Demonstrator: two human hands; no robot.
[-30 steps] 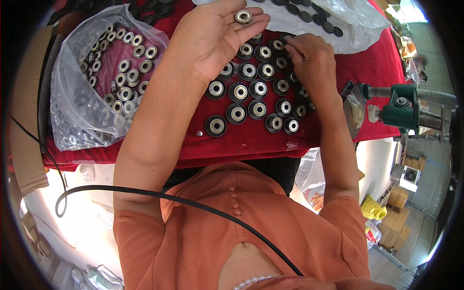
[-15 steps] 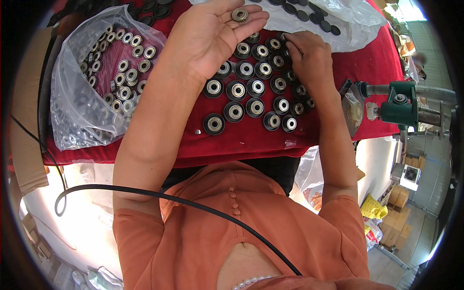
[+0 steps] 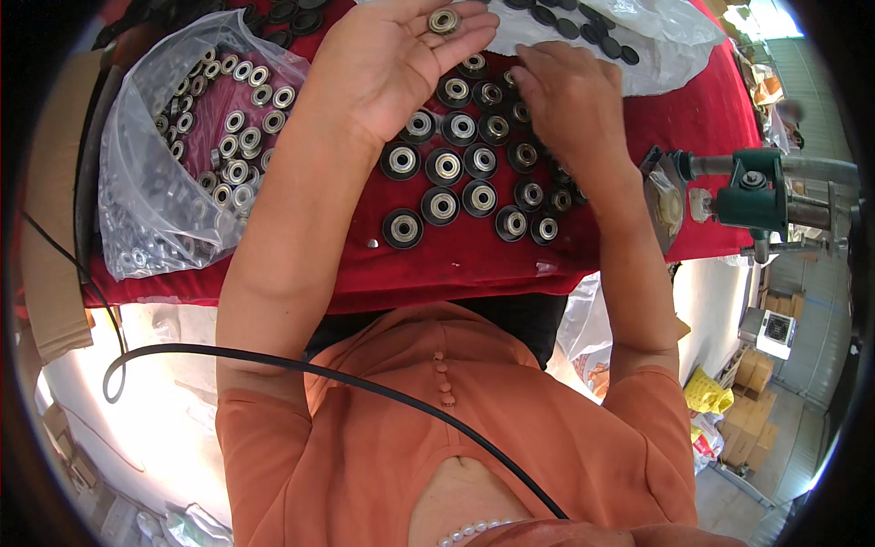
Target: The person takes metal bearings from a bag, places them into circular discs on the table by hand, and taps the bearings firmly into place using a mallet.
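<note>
My left hand (image 3: 392, 59) is raised palm up over the red table (image 3: 474, 260), fingers spread, with a single small metal bearing (image 3: 444, 20) resting on its fingertips. My right hand (image 3: 570, 96) lies palm down on the far right of the rows of black rubber wheels with metal bearing centres (image 3: 444, 169). Its fingers touch the wheels there; what is under them is hidden. The wheels lie flat in several neat rows between my two forearms.
A clear plastic bag (image 3: 178, 155) full of loose metal bearings lies at the left. Another clear bag with black rubber rings (image 3: 620, 41) sits at the back right. A green metal machine (image 3: 756, 196) stands off the table's right edge. A black cable (image 3: 301, 369) crosses my chest.
The view has shifted slightly; the wheels and both hands sit a little higher in the picture. The left hand still carries the bearing on its fingers, the right stays on the wheels.
</note>
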